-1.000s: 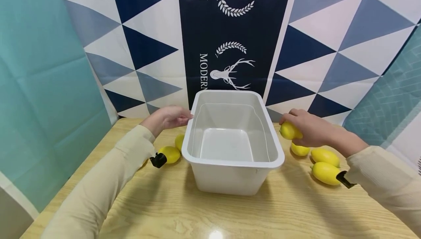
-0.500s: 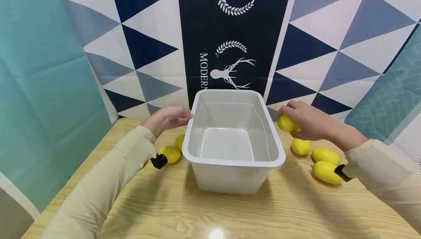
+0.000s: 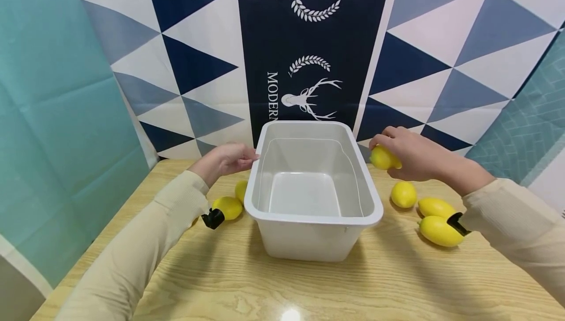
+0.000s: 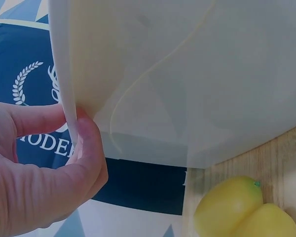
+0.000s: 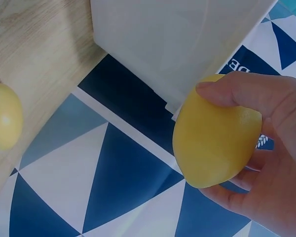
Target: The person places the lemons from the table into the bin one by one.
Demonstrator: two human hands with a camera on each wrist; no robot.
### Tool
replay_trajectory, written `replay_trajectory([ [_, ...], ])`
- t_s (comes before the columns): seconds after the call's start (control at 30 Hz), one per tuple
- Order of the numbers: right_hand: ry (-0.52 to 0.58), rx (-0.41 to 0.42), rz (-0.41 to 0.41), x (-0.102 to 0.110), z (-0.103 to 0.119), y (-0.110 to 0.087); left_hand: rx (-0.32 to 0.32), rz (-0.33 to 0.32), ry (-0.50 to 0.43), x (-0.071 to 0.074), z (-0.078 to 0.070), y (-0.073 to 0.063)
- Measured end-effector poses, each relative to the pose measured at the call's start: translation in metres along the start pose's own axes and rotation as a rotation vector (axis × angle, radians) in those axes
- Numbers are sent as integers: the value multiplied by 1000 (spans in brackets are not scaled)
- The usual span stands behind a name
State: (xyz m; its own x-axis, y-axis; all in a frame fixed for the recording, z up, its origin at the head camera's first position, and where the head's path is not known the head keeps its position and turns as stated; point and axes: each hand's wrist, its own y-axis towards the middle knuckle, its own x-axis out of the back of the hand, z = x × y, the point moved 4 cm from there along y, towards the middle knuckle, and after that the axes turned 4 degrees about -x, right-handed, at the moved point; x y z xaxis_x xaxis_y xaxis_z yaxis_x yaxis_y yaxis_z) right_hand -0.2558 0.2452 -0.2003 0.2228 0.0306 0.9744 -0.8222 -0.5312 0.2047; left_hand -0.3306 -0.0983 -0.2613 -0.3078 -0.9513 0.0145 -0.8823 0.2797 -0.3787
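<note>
A light grey plastic tub (image 3: 304,240) stands upright in the middle of the table, and no fruit shows inside it. My left hand (image 3: 227,158) pinches its left rim between thumb and fingers, as the left wrist view shows with the rim (image 4: 64,74) between them. My right hand (image 3: 419,151) grips a lemon (image 3: 385,157) just outside the tub's right rim, raised above the table. The right wrist view shows this lemon (image 5: 214,133) between the thumb and fingers, overlapping the tub's outer wall (image 5: 153,44).
Three lemons lie right of the tub: one lemon (image 3: 403,194) behind, another lemon (image 3: 434,207) and a third lemon (image 3: 440,231) nearer. At left are a lemon (image 3: 228,208) and one beside it (image 3: 240,190), partly hidden by the tub. A patterned cloth (image 3: 203,66) hangs behind the wooden table (image 3: 247,291).
My right hand has risen and shifted slightly left with the lemon, uncovering more of the lemon below it. My left hand has stayed at the rim, and the tub has not moved.
</note>
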Motion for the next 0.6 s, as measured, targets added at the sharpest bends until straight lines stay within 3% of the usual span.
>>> replay_trajectory([
  [0.6,36,-37,15,7,6,6,-12,-41,-11,-4,2,-4],
])
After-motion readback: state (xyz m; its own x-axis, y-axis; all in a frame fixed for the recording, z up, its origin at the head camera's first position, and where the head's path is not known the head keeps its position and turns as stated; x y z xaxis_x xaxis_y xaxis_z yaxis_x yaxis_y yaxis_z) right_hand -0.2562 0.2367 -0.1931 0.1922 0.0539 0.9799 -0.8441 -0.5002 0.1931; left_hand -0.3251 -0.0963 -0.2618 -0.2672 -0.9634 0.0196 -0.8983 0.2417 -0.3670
